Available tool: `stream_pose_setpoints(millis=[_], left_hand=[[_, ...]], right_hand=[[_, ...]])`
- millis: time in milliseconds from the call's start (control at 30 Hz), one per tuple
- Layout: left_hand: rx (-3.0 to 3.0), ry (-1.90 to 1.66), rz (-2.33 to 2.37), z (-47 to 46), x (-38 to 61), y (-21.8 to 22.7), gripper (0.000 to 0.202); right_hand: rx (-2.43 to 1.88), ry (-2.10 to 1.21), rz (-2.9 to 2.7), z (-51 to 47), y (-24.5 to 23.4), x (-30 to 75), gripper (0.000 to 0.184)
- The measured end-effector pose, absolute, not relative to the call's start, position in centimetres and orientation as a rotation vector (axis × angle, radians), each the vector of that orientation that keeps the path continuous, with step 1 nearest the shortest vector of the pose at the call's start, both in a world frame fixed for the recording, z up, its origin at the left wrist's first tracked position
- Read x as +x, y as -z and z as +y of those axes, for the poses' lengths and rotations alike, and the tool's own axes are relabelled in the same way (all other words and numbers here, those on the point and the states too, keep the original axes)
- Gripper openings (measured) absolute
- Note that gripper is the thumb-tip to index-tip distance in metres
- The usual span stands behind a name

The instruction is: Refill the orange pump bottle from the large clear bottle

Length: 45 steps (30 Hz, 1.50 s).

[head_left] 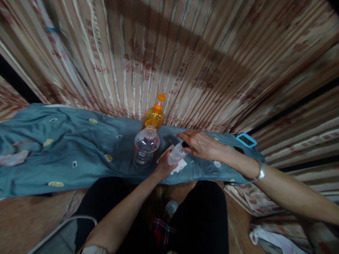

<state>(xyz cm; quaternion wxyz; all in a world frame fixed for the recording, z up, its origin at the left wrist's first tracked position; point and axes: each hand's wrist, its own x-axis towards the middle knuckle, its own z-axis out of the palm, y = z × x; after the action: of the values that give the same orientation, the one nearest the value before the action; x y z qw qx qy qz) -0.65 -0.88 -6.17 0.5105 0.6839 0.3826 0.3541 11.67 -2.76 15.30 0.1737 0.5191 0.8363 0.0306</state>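
My left hand [164, 166] is wrapped round a small clear bottle [176, 154], which leans to the right above the cloth. At its upper end is a black cap [185, 144], and my right hand [196, 144] has its fingers closed about that cap. Just left of my hands a large clear plastic bottle [143, 155] stands upright with an uncovered mouth. Behind it rises a yellow pump bottle [153, 118] with an orange pump head. Under the small bottle lies a crumpled white tissue [179, 166], partly hidden by my left hand.
A blue-green patterned cloth [92, 158] covers the narrow surface. At its right end are a blue-framed digital display [246, 140] and a dark object [239, 150], partly behind my forearm. A pleated curtain [169, 53] hangs close behind. A pinkish-white item [13, 158] lies far left.
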Motion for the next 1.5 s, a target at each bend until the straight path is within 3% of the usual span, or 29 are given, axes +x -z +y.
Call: stream_pose_setpoints(millis=[100,300,467,600,800,967,1133,1500], left_hand=[[1.658,-0.836,0.930,-0.9,-0.7,6.2,0.053],[1.652,-0.852,0.916,-0.9,-0.7,6.1,0.052],[1.657,-0.804,0.947,-1.0,-0.7,5.8,0.052],[1.674,-0.806,0.958,-1.0,-0.8,5.8,0.052],[1.679,-0.813,0.940,-1.0,-0.8,5.8,0.055],[1.695,-0.834,0.951,-0.9,-0.8,5.8,0.055],[1.703,-0.820,0.952,-0.9,-0.7,5.7,0.055],[1.701,-0.788,0.973,-1.1,-0.9,5.3,0.058]], right_hand=[[1.473,-0.095,2.332,-2.8,-15.3,11.5,0.030],[1.499,-0.115,2.305,-2.8,-15.2,11.6,0.040],[1.497,-0.130,2.262,-2.7,-14.9,11.7,0.034],[1.523,-0.164,2.216,-2.6,-15.0,11.6,0.043],[1.514,-0.169,2.194,-2.8,-15.4,11.4,0.036],[1.575,-0.210,2.158,-2.8,-15.3,11.5,0.046],[1.554,-0.154,2.256,-3.0,-15.3,11.5,0.036],[2.137,0.153,2.418,-1.9,-13.0,16.7,0.046]])
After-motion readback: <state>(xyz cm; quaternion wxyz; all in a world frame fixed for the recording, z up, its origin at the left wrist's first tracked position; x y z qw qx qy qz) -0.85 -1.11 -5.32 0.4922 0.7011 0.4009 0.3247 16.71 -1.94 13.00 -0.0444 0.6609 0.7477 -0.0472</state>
